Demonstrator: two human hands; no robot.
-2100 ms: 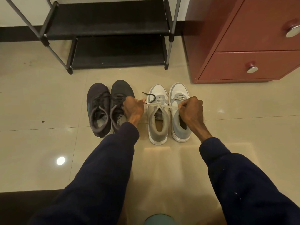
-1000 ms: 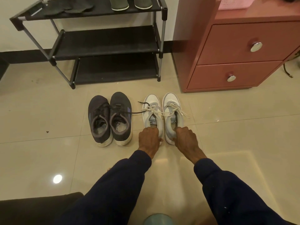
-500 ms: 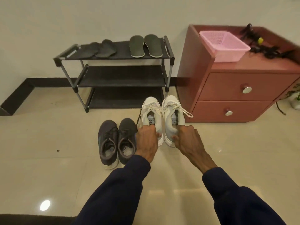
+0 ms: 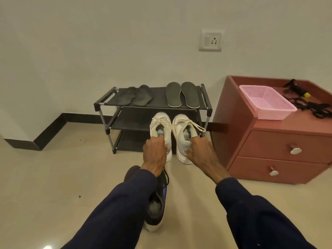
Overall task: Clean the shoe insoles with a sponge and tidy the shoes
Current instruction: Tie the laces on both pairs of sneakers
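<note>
My left hand (image 4: 155, 152) grips the heel of the left white sneaker (image 4: 160, 127), and my right hand (image 4: 200, 152) grips the heel of the right white sneaker (image 4: 183, 133). Both shoes are lifted off the floor, toes toward the black shoe rack (image 4: 154, 105). A dark grey shoe (image 4: 156, 207) lies on the floor under my left forearm, partly hidden. Two dark insoles (image 4: 136, 95) and two grey-green insoles (image 4: 182, 94) lie on the rack's top shelf. No sponge is in view.
A red-brown two-drawer cabinet (image 4: 280, 150) stands right of the rack, with a pink basket (image 4: 265, 102) and black cables (image 4: 309, 103) on top. A wall socket (image 4: 210, 40) is above. Beige tiled floor (image 4: 62, 177) spreads to the left.
Both hands left the laces, gripped the white sneakers by the heels and lifted them forward toward the rack. My view tilted up, bringing in the rack's top shelf and the cabinet top.
</note>
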